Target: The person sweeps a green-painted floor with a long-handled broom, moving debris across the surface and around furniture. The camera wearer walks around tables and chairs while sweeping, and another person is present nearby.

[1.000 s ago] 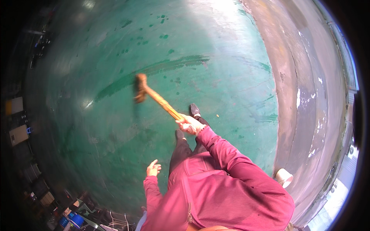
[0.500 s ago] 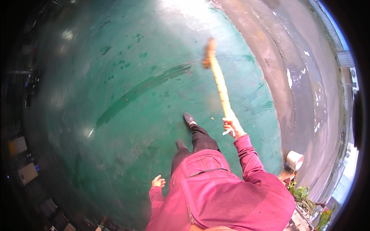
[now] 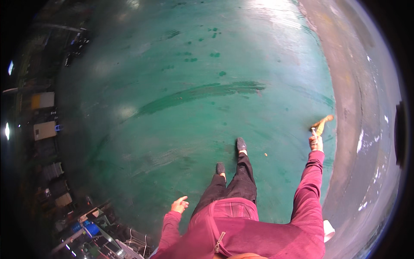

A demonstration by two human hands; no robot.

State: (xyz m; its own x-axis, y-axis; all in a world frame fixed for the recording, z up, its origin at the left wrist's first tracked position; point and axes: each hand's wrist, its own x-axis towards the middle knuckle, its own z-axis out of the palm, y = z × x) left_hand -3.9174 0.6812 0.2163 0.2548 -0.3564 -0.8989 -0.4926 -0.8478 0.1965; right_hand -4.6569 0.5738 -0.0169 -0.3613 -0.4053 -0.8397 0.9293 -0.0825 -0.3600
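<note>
My right hand (image 3: 315, 143) is closed around the handle of a yellow straw broom (image 3: 320, 126), out at the right near the edge of the green floor. The broom looks foreshortened, and its brown tip tilts up and to the right. Whether it touches the floor I cannot tell. My left hand (image 3: 180, 204) hangs low beside my left leg, holding nothing, with its fingers apart. A small pale scrap (image 3: 265, 154) lies on the floor between my right foot and the broom.
The green floor (image 3: 181, 129) bears a long dark curved streak (image 3: 202, 93) and several dark spots. Grey-brown paving (image 3: 351, 95) borders it on the right. A white bucket (image 3: 328, 231) shows partly behind my right sleeve. Boxes (image 3: 45, 130) and dim clutter line the left side.
The broom, stretched far ahead before, has swung right and now appears short. My view has turned, shifting the floor marks rightward. My left hand still hangs at my side.
</note>
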